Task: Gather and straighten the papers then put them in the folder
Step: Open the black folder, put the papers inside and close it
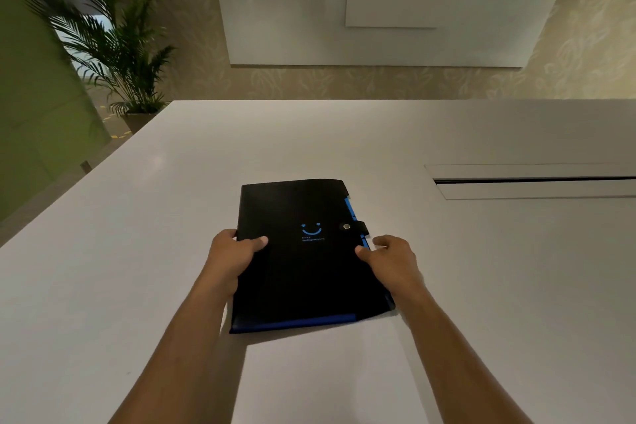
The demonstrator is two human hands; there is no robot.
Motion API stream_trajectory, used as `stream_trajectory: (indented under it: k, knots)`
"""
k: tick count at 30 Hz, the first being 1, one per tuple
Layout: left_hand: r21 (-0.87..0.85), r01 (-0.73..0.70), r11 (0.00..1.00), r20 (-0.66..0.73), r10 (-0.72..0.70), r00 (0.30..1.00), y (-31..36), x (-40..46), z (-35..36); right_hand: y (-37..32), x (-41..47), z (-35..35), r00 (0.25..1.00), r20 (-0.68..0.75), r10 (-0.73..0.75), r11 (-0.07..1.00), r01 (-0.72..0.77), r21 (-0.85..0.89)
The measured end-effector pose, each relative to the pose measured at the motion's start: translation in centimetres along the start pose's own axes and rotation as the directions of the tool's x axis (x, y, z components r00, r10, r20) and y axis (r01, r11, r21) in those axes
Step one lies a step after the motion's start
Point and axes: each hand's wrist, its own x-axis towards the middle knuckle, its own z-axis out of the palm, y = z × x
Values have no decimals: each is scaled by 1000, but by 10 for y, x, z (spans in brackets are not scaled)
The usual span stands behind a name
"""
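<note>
A black folder (303, 210) with a blue smiley print lies closed on the white table (172, 217), its snap strap fastened at the right edge. Blue tabs and a blue inner edge show along its right and near sides. My left hand (230, 255) grips the folder's left edge, thumb on the cover. At the right edge my right hand (390, 258) holds the folder, thumb on the cover by the blue tabs. No loose papers are in view.
A long cable slot (530, 181) with a lid is set into the table at the right. A potted palm (120, 55) stands on the floor past the table's far left corner. A wall with white panels lies behind.
</note>
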Motion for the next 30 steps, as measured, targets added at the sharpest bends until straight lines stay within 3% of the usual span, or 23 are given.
stream_trajectory:
  k: [5, 9, 12, 15, 19, 22, 30]
  knots:
    - [-134, -36, 990, 28, 40, 999, 2, 6, 14, 3, 9, -27, 986, 165, -11, 928, -51, 369]
    - [-219, -64, 974, 36, 74, 997, 10, 14, 28, 17, 14, -57, 948, 310, -73, 867, -93, 489]
    - [-237, -102, 966, 55, 118, 991, 19, 16, 48, 25, 21, -67, 933, 350, -82, 875, -101, 474]
    - [-220, -125, 968, 117, 153, 981, 30, 18, 67, 25, 31, -81, 954, 277, -114, 896, -22, 444]
    - [-208, -99, 973, 333, 165, 928, 48, 20, 91, 24, 54, -107, 980, 123, -153, 880, 79, 468]
    - [-167, -109, 980, 416, 170, 893, 58, 19, 117, 20, 76, -125, 983, 51, -176, 861, 129, 492]
    - [-42, -311, 949, 293, 310, 904, 99, 58, 195, -3, 175, -160, 989, -22, -146, 883, 141, 448]
